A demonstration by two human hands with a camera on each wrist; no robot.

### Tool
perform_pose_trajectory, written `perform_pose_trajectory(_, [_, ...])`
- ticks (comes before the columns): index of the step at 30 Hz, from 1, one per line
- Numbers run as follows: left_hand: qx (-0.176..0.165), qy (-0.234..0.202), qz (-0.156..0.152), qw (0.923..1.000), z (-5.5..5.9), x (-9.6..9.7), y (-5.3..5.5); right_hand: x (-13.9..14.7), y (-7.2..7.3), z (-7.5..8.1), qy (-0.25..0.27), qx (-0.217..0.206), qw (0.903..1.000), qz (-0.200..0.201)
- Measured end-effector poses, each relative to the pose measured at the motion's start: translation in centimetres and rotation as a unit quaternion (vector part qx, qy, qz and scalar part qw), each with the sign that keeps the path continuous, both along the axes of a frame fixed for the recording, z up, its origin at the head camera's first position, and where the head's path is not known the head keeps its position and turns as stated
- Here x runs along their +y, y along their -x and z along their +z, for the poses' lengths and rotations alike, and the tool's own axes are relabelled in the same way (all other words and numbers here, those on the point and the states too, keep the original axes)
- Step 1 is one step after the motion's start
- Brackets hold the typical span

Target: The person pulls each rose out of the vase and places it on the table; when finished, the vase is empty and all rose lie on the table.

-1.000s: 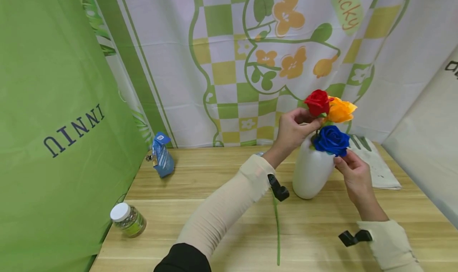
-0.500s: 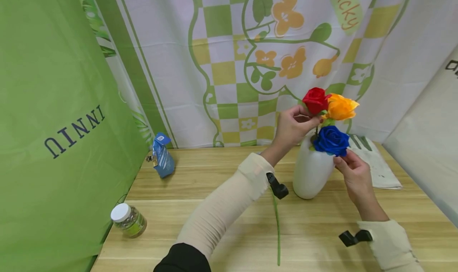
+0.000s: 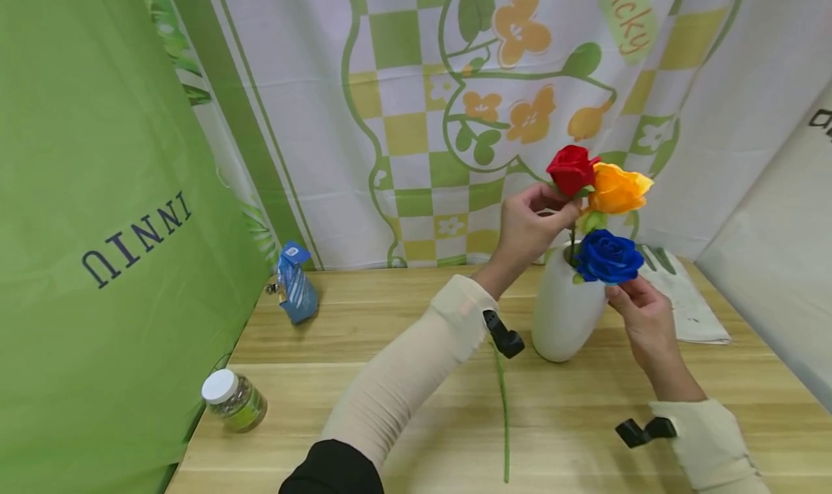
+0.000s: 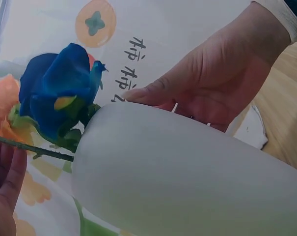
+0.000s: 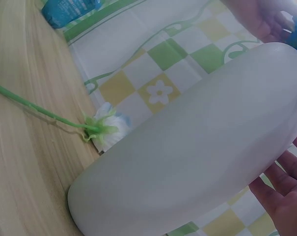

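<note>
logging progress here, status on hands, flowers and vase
Left hand holds red rose, stem in white vase. Right hand grips vase near top. Blue rose close, may crowd.

A long, cream-coloured stretch-fabric sleeve (image 3: pixel 412 367) covers the left forearm, finely wrinkled, with a looser band at the wrist. At its near end is a plain black cloth sleeve (image 3: pixel 334 472); beside its wrist band, a small, angular black device (image 3: pixel 503 336). Beyond it, the left hand (image 3: pixel 529 227) is bare. Well to its right, a creased cream fabric cuff (image 3: pixel 708 443) adjoins the bare right hand (image 3: pixel 645 317), with a second angular black device (image 3: pixel 646 432) on the side facing it.
</note>
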State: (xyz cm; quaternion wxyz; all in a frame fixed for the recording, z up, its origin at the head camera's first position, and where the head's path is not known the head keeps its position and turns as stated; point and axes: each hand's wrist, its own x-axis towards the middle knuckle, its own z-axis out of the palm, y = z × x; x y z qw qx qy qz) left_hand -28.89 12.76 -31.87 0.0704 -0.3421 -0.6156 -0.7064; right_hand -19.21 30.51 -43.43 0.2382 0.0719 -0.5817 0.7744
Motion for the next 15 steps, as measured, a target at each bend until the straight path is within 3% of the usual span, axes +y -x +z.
perform_pose_trajectory(6, [-0.002,0.012,0.001,0.9999,0.5,0.2,-0.1,0.3,-0.1,-0.1,0.011,0.003,0.9999,0.013])
perform_pose_trajectory(12, [-0.017,-0.043,-0.002,0.9989,1.1,0.2,-0.1,0.2,-0.1,-0.2,0.017,0.017,0.9996,0.016])
perform_pose_trajectory(15, [-0.014,-0.043,-0.006,0.999,1.5,0.2,-0.1,0.2,0.0,-0.1,0.01,0.013,0.9998,0.015])
